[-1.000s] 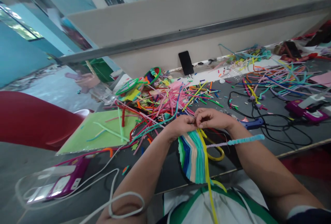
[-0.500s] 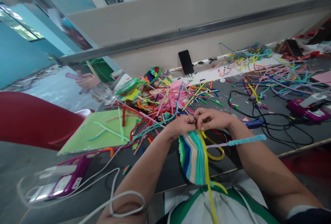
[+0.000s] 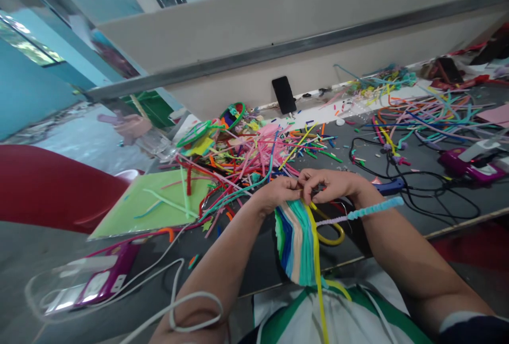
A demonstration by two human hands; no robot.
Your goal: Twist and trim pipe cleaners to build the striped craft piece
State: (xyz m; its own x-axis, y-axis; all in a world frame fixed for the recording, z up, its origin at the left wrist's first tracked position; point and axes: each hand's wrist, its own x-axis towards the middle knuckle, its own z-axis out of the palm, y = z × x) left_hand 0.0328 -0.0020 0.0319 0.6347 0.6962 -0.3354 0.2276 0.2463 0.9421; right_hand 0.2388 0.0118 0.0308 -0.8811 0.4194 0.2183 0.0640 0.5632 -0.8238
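Observation:
A bundle of fuzzy stems (image 3: pixel 296 243) in green, blue, beige and teal hangs below my two hands, fanned out over the table's front edge. My left hand (image 3: pixel 280 193) pinches the bundle's top end. Touching it at the fingertips, my right hand (image 3: pixel 324 185) is closed at the top of a long yellow stem (image 3: pixel 317 259), which runs down the bundle's right side to my lap. A lilac and light-blue twisted stem (image 3: pixel 374 209) sticks out to the right, over my right forearm. The fingertips hide the exact point of grip.
Loose pink and coloured stems (image 3: pixel 258 153) lie in a heap behind my hands. A black phone (image 3: pixel 284 95) leans against the partition. At the left are a green sheet (image 3: pixel 159 201) and a purple device (image 3: pixel 107 275); at the right, a blue-handled tool (image 3: pixel 389 187) and black cables.
The light-blue end of the twisted stem has tilted up slightly. My hands stay together at the bundle's top with little movement. The view has shifted slightly.

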